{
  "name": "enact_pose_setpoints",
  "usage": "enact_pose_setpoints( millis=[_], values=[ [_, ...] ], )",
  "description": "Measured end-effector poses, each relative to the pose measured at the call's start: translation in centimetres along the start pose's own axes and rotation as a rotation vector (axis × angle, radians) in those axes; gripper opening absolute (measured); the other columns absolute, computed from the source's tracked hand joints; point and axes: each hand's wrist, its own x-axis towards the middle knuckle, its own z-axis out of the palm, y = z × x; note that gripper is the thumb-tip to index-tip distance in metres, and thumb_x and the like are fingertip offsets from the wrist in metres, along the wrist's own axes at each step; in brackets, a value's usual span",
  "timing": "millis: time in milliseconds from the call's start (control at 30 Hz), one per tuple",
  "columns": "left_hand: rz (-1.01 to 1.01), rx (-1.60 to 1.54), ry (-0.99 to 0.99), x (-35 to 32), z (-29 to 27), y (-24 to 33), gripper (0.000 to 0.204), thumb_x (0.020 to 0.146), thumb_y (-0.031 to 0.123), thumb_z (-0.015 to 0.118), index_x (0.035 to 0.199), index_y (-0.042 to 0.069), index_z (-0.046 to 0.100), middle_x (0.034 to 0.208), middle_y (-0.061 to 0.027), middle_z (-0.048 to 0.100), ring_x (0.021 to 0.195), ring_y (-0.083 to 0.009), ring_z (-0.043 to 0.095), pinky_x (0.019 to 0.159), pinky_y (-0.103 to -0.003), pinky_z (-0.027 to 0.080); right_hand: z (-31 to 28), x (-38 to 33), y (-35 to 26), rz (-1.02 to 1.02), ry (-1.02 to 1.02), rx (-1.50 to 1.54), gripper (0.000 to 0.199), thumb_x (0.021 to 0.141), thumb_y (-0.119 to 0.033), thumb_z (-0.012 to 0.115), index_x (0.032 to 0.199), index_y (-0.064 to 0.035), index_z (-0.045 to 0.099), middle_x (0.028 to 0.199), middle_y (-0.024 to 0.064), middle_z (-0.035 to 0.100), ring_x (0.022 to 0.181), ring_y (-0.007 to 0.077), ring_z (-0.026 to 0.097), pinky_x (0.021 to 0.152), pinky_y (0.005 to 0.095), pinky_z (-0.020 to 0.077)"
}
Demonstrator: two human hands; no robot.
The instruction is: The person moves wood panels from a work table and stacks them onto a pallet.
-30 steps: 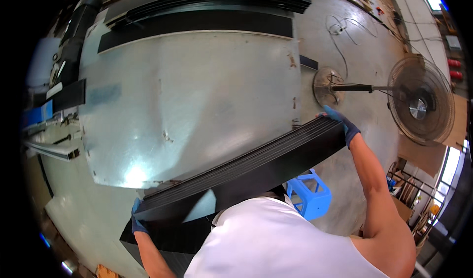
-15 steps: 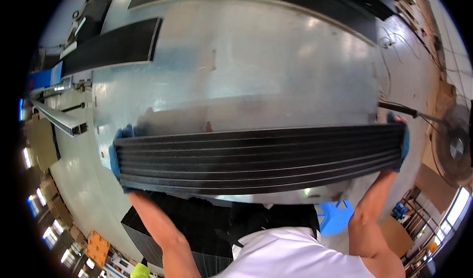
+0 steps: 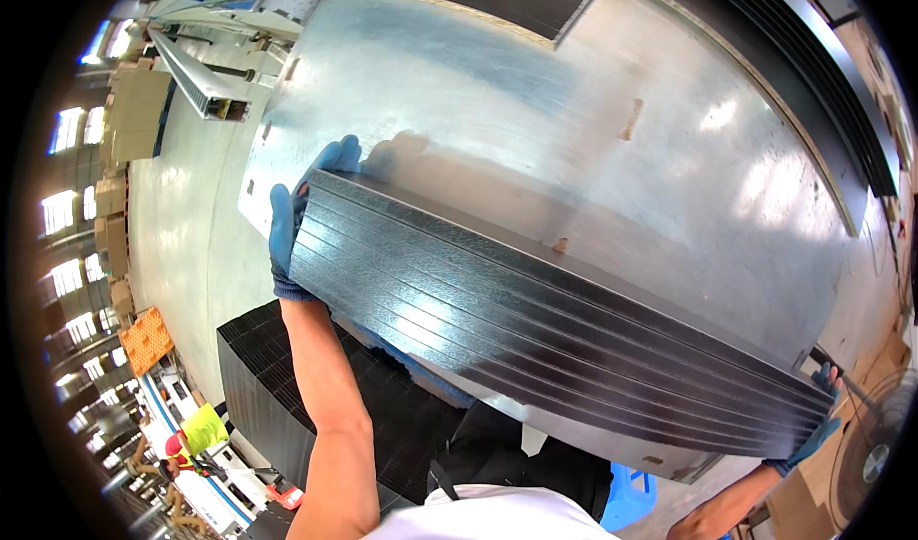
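A stack of long, narrow black boards spans the space between my hands, several boards with thin pale edge lines showing. My left hand, in a blue glove, grips the stack's left end, thumb on the outside and fingertips showing past the far edge. At the right end my right hand, also gloved with some bare fingertips, is closed on the boards. The stack slants, its left end farther from me than its right. Below it lies the shiny grey metal table, partly hidden by the boards.
Black panels lie at the table's far side, with more stacked at the far right. A black stack stands near my left side. A fan is at right, a blue stool near me. A person in a yellow vest is at lower left.
The boards have gone from nearly level to slanted in view, left end up and right end down, with both hands still on them. The whole view has swung toward the left.
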Motion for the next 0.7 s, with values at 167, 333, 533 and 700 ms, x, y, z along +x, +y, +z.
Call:
enact_pose_setpoints(
  millis=[167, 333, 533, 700],
  values=[
    [0.044, -0.054, 0.009, -0.1, 0.7, -0.5, 0.066, 0.101, 0.046, 0.033, 0.142, -0.006, 0.036, 0.147, -0.0218, 0.038, 0.139, -0.0307, 0.034, 0.116, -0.042, 0.024, 2.5, -0.8, 1.1, -0.113, 0.150, -0.086, 0.061, 0.103, -0.044, 0.030, 0.143, 0.0019, 0.038, 0.147, 0.0173, 0.042, 0.138, 0.0263, 0.036, 0.118, 0.0396, 0.0198],
    [0.122, 0.292, 0.095, 0.2, 0.2, -0.7, 0.052, 0.099, 0.033, 0.043, 0.131, -0.008, 0.050, 0.128, -0.0208, 0.057, 0.120, -0.0283, 0.054, 0.105, -0.038, 0.041, -2.2, -0.2, 1.9, -0.211, 0.468, -0.550, 0.035, 0.100, -0.024, 0.045, 0.123, -0.0021, 0.058, 0.118, 0.0077, 0.063, 0.111, 0.0167, 0.058, 0.102, 0.0285, 0.0403],
    [0.179, 0.659, 0.030, -0.2, 0.9, 1.4, 0.036, 0.096, 0.018, 0.049, 0.118, -0.007, 0.060, 0.112, -0.0168, 0.066, 0.102, -0.0221, 0.064, 0.093, -0.033, 0.050, 4.3, -0.9, 1.8, -0.324, 0.387, -0.720, 0.025, 0.095, -0.015, 0.047, 0.106, -0.0012, 0.064, 0.108, 0.0092, 0.066, 0.094, 0.0170, 0.062, 0.087, 0.0289, 0.0487],
    [0.188, 0.800, 0.085, -6.6, 0.4, 3.0, 0.026, 0.090, 0.012, 0.057, 0.110, -0.002, 0.066, 0.104, -0.0116, 0.069, 0.095, -0.0183, 0.064, 0.088, -0.031, 0.050, 7.7, 0.4, 0.9, -0.195, 0.234, -0.699, 0.025, 0.095, -0.015, 0.048, 0.105, -0.0010, 0.065, 0.106, 0.0096, 0.067, 0.093, 0.0178, 0.063, 0.087, 0.0296, 0.0493]
  ],
)
